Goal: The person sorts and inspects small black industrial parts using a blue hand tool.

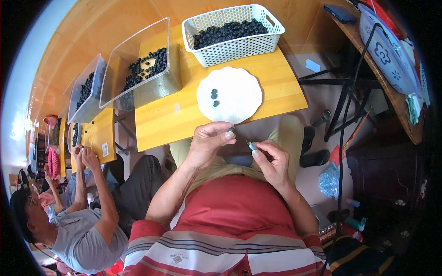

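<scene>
The dark thing pinched in the left hand point(208, 140) is mostly hidden by its fingertips point(229, 135). The small tool point(250, 146) in the right hand point(272, 163) shows only its bluish tip. Beside the white plate point(244, 108), the clear bin's point(133, 50) berries point(146, 69) blur together.

The table point(184, 115) is smooth wood with a warm, slightly glossy finish. At its 12 o'clock edge sits a white plastic basket point(239, 46) with perforated, matt walls, filled with dark, dull-skinned berries point(228, 31). At 10 o'clock stands a clear plastic bin point(138, 64), glossy and reflective. The white plate point(239, 103) looks smooth and matt. The left hand point(207, 140) pinches one dull dark berry; the right hand point(271, 161) grips a small pale-blue tool point(251, 146), seemingly plastic. The shirt point(230, 230) is soft striped cloth.
</scene>
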{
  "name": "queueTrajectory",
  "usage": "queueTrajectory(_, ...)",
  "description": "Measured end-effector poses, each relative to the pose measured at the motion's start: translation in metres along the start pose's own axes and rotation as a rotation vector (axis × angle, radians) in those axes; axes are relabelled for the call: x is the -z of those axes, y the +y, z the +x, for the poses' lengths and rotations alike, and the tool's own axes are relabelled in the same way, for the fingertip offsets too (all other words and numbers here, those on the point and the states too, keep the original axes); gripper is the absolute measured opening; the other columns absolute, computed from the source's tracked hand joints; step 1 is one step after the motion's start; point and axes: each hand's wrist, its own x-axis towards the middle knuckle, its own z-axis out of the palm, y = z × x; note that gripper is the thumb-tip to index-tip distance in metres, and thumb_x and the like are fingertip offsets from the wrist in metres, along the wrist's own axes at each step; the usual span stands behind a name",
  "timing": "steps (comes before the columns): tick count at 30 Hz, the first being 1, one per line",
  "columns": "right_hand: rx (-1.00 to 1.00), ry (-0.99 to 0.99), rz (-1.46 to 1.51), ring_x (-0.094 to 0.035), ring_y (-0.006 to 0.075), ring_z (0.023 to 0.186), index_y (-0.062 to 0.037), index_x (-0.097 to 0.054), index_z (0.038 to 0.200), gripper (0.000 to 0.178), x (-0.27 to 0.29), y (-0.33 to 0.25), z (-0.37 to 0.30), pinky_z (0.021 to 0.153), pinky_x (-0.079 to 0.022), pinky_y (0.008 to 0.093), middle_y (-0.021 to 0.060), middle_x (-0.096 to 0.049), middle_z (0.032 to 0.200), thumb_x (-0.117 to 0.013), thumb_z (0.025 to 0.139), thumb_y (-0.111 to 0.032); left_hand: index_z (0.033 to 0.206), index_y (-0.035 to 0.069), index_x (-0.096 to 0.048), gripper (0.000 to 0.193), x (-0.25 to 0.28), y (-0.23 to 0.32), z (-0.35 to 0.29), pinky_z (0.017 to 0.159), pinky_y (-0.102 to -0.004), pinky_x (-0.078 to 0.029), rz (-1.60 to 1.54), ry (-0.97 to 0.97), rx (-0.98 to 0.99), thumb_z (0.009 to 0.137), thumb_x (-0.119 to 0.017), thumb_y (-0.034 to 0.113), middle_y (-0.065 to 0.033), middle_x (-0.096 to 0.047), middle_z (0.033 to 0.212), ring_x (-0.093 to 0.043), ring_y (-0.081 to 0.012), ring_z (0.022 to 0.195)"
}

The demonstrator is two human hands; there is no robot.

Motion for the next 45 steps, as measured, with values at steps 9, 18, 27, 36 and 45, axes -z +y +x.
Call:
queueTrajectory(9, 0.139, -0.014, -0.07, -0.067, 0.0244, 0.078, 0.0055, -0.068, 0.104, 0.021, -0.01, -0.005, 0.011, 0.069, -0.052, 0.0329, 0.0154, -0.068, 0.089, -0.074, 0.088, -0.008, 0.109, -0.001, -0.068, 0.019, -0.001, -0.004, -0.013, 0.081, -0.031, -0.059, 0.018, -0.027, -0.04, 0.09, -0.069, -0.004, -0.0105, -0.07, 0.102, -0.068, -0.0164, 0.088)
queueTrajectory(18, 0.197, -0.019, -0.16, -0.067, 0.0247, 0.074, 0.0047, -0.069, 0.102, 0.022, -0.014, -0.008, 0.01, 0.063, -0.052, 0.0329, 0.0152, -0.068, 0.087, -0.075, 0.087, -0.01, 0.106, -0.002, -0.068, 0.018, 0.001, -0.009, -0.018, 0.079, -0.03, -0.058, 0.057, -0.081, -0.067, 0.089, -0.069, -0.005, -0.0111, -0.069, 0.103, -0.068, -0.0163, 0.088)
queueTrajectory(27, 0.22, -0.022, -0.18, -0.067, 0.0252, 0.073, 0.0035, -0.07, 0.101, 0.022, -0.015, -0.007, 0.009, 0.063, -0.053, 0.0337, 0.0148, -0.068, 0.086, -0.076, 0.088, -0.013, 0.106, -0.001, -0.069, 0.017, -0.001, -0.011, -0.023, 0.078, -0.0298, -0.057, 0.022, -0.107, -0.085, 0.089, -0.069, -0.005, -0.0111, -0.067, 0.103, -0.067, -0.017, 0.087)
queueTrajectory(36, 0.185, -0.055, -0.186, -0.068, 0.0252, 0.077, 0.0044, -0.069, 0.101, 0.021, -0.014, -0.008, 0.006, 0.068, -0.053, 0.0323, 0.0157, -0.069, 0.09, -0.075, 0.088, -0.012, 0.105, -0.001, -0.069, 0.018, -0.004, -0.014, -0.029, 0.076, -0.0293, -0.06, -0.01, -0.045, -0.065, 0.088, -0.07, -0.005, -0.0141, -0.065, 0.102, -0.068, -0.0189, 0.084)
queueTrajectory(45, 0.197, -0.059, -0.188, -0.068, 0.0252, 0.076, 0.0048, -0.069, 0.101, 0.02, -0.014, -0.006, 0.005, 0.067, -0.053, 0.032, 0.0157, -0.069, 0.089, -0.075, 0.088, -0.01, 0.104, 0.0, -0.068, 0.016, -0.005, -0.017, -0.032, 0.075, -0.028, -0.059, -0.008, -0.01, -0.051, 0.088, -0.07, -0.004, -0.014, -0.065, 0.101, -0.068, -0.0179, 0.083)
